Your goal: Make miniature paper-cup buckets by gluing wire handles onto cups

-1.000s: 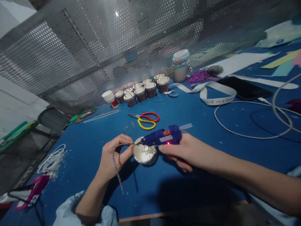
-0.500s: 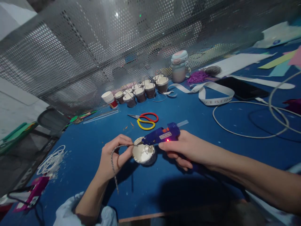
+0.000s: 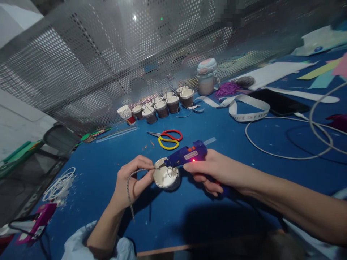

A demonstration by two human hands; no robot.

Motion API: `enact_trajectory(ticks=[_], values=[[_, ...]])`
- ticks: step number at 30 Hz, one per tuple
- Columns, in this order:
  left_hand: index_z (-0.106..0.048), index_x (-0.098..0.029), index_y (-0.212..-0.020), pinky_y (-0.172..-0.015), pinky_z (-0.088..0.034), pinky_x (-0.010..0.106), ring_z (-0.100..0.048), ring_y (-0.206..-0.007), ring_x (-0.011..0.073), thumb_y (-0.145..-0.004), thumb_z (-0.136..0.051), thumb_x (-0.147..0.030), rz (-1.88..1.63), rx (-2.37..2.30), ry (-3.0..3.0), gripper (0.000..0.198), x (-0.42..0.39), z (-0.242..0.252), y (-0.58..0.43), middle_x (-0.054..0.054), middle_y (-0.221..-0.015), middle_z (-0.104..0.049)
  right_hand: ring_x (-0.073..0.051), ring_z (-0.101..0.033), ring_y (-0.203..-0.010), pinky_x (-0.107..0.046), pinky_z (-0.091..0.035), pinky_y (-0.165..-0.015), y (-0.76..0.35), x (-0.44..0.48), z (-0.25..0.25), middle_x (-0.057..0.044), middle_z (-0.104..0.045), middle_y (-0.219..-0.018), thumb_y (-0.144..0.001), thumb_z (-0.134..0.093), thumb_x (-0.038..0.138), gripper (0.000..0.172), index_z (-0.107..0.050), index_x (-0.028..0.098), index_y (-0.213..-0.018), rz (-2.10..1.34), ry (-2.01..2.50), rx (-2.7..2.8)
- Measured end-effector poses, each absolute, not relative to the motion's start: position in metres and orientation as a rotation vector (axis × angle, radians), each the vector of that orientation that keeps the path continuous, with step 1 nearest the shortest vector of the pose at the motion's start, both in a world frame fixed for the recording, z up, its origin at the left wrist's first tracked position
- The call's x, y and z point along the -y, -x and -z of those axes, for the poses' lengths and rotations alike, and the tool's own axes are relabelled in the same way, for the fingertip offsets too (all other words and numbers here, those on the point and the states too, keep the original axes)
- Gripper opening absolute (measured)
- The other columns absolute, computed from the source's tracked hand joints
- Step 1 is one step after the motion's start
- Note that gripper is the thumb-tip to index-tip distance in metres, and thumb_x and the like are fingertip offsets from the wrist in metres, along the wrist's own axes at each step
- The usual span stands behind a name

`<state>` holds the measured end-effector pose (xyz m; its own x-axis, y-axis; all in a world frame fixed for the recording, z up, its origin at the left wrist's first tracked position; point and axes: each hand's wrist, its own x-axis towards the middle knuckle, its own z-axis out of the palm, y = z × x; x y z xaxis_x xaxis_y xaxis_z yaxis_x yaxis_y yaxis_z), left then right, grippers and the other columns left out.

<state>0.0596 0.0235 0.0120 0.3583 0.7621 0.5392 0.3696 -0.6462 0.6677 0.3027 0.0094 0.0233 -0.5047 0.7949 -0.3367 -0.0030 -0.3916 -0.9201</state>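
Observation:
Between thumb and fingers, my left hand (image 3: pixel 135 178) pinches a thin grey braided cord (image 3: pixel 128 193), whose long end droops below the wrist side. My right hand (image 3: pixel 207 173) grips a blue hot glue gun (image 3: pixel 183 156) with a lit red light and a clear glue stick (image 3: pixel 210 141) out of its back. The gun's nozzle meets or nearly meets the cord's tip; I cannot tell if they touch. Just beneath them stands a small white-lined cup (image 3: pixel 166 178) with a bent thin loop at its inside, upright on the blue table (image 3: pixel 168 216).
Scissors (image 3: pixel 169 139) with red and yellow handles lie beyond the cup. Several small handled cups (image 3: pixel 161 108), stacked paper cups (image 3: pixel 126 113) and a lidded bottle (image 3: pixel 206 77) line the back mesh. Ribbon (image 3: pixel 248 108), a phone (image 3: pixel 279 101) and a white cable (image 3: pixel 282 156) lie right.
Almost nothing differs. The glue gun and the cord's tip have shifted very slightly, and the cord's hanging end has swung a little to the left.

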Motion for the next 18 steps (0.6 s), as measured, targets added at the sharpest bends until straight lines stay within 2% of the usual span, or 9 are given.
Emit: enact_trajectory(ticks=[5, 12, 18], values=[[-0.063, -0.018, -0.073, -0.061, -0.05, 0.027, -0.061, -0.071, 0.0165, -0.077, -0.066, -0.015, -1.222, -1.052, -2.149, 0.006, -0.0232, -0.012, -0.0589, 0.005, -0.073, -0.065, -0.004, -0.034, -0.026, -0.018, -0.039, -0.034, -0.3032, -0.0091, -0.025, 0.009, -0.039, -0.034, -0.08, -0.061, 0.033, 0.034, -0.044, 0.019, -0.054, -1.896, 1.091, 1.299], [-0.064, -0.019, -0.075, -0.062, -0.05, 0.027, -0.062, -0.071, 0.0159, -0.077, -0.066, -0.012, -1.236, -1.006, -2.155, 0.007, -0.0223, -0.0113, -0.0588, 0.004, -0.074, -0.065, -0.005, -0.033, -0.026, -0.018, -0.037, -0.034, -0.3007, -0.0082, -0.0231, 0.01, -0.039, -0.035, -0.08, -0.06, 0.033, 0.03, -0.047, 0.019, -0.057, -1.95, 1.07, 1.291], [-0.062, -0.017, -0.069, -0.057, -0.05, 0.025, -0.062, -0.067, 0.0157, -0.076, -0.066, -0.019, -1.252, -1.135, -2.104, 0.008, -0.0221, -0.0141, -0.061, 0.005, -0.071, -0.066, -0.004, -0.033, -0.026, -0.018, -0.038, -0.034, -0.3021, -0.008, -0.0238, 0.01, -0.038, -0.034, -0.08, -0.061, 0.034, 0.032, -0.046, 0.019, -0.056, -1.89, 1.106, 1.304]])
